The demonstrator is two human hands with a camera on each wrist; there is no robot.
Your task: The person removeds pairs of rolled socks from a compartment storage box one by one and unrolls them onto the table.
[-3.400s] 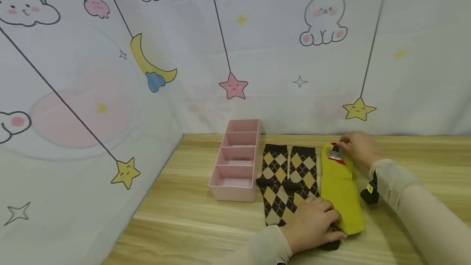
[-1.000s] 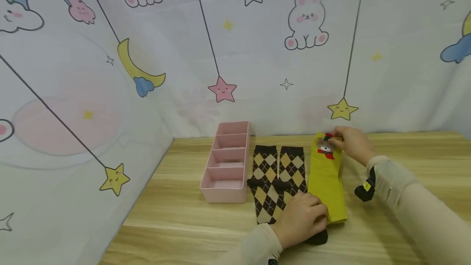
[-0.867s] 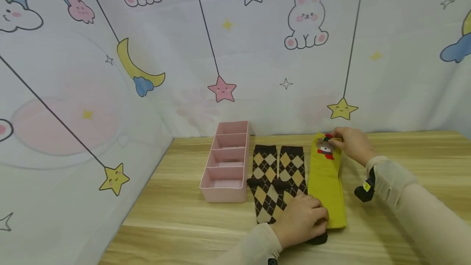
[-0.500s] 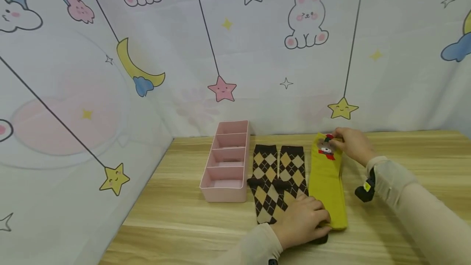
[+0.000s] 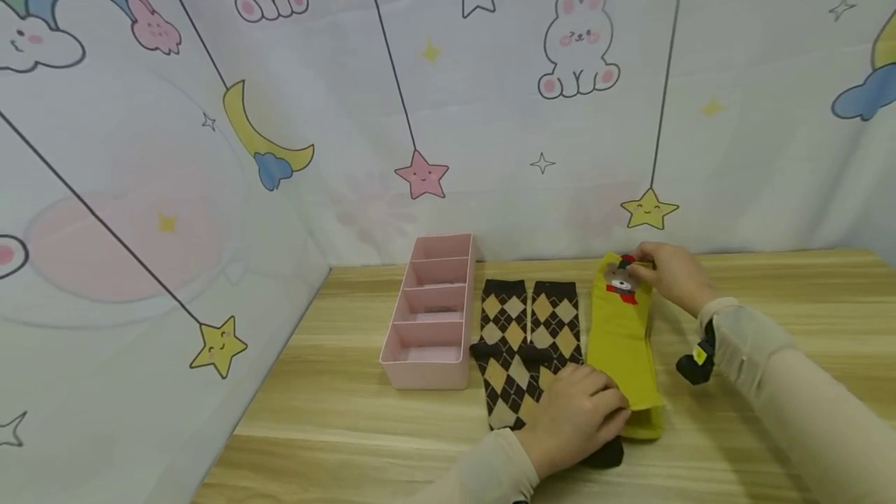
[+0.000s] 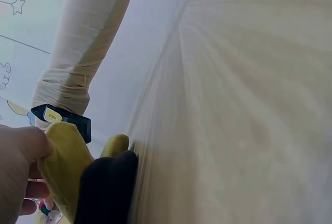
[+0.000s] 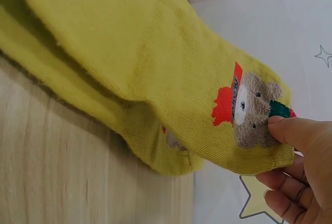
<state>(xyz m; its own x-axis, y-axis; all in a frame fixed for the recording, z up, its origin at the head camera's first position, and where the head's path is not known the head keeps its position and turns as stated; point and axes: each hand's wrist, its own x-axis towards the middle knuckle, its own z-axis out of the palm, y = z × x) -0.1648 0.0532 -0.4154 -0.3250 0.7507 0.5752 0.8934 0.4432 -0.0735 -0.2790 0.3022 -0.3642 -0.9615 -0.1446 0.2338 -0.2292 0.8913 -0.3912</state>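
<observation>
Two yellow socks (image 5: 619, 348) lie one over the other on the table, the upper one with a bear patch (image 7: 254, 110) near its cuff. My right hand (image 5: 675, 274) pinches that cuff between thumb and fingers. At the near end, my left hand (image 5: 577, 414) pinches the upper sock's toe (image 6: 65, 167), which is raised off the lower sock (image 7: 166, 149). Left of them lies a pair of black and tan argyle socks (image 5: 514, 379), side by side with dark cuffs away from me. My left hand and wrist cover part of the right argyle sock.
A pink organizer box (image 5: 428, 373) with several compartments stands left of the argyle socks, close to the back wall. The wooden table (image 5: 336, 411) meets a white cloth backdrop (image 5: 504, 123) printed with stars and rabbits.
The yellow socks have come nearer the argyle pair and narrowed from the earliest frame. Since half a second ago, the upper sock's near end has risen and shifted back, exposing the lower sock's toe.
</observation>
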